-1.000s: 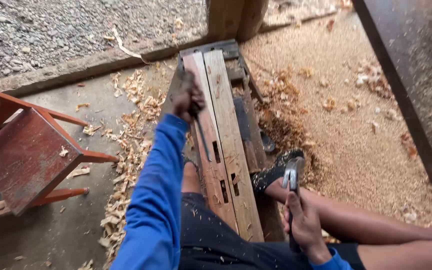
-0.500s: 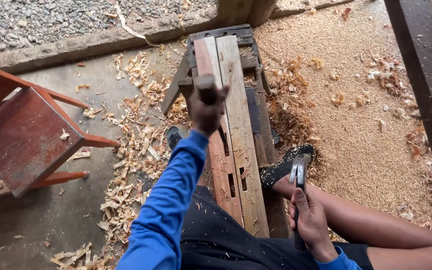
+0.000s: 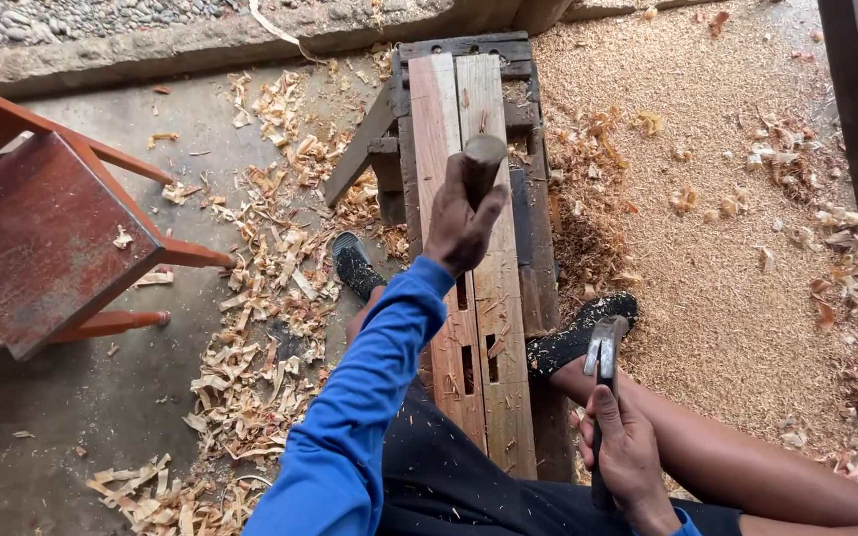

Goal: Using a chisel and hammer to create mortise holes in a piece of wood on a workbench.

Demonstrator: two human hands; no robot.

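Sawdust floor, bench [image 3: 419,60]: left hand [image 3: 459,223] has pulled back, gripping chisel handle [image 3: 482,159]; right hand [image 3: 623,452] clenches hammer [image 3: 603,349], unchanged.

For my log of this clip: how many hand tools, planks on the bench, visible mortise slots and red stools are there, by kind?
Hand tools: 2, a wooden-handled tool in the left hand, a hammer in the right hand
Planks: 2
Mortise slots: 3
Red stools: 1
Total: 8
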